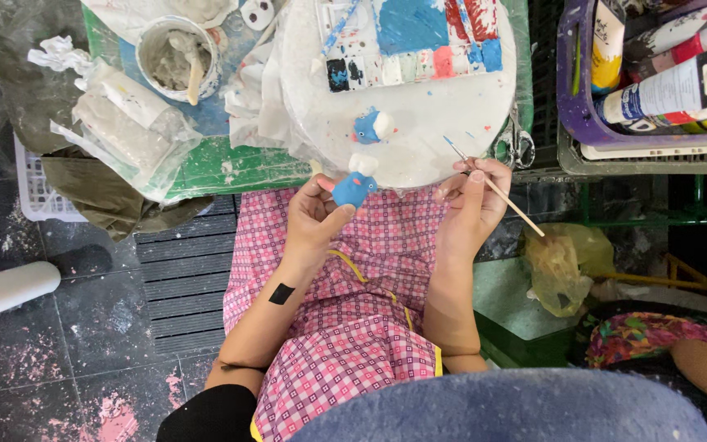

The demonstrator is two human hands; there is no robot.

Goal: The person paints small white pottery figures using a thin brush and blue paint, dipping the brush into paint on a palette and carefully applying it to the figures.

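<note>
Figurine [354,187], blue with a white top, sits pinched between the thumb and fingers of the left hand [314,214], held up over the lap just below the rim of the round white board [452,115]. The right hand [473,196] is closed on a thin brush [494,188], fingers wrapped around the wooden shaft near its tip end; the blue-tipped bristles point up-left over the board's edge, the handle slants down to the right. The 2 hands are near each other but apart, and the brush tip is not touching the figurine.

A 2nd blue-and-white figurine [371,127] stands on the board, just above the held one. Further up the board lies a palette [407,41] smeared with blue, red, pink and black paint. Left of the board a cup [176,57] holds grey water and a stick, beside crumpled plastic [128,123] on a green table [231,168]. At the upper right a purple tray [583,115] holds paint tubes [668,90]. A pink checked apron [345,327] covers the lap.
</note>
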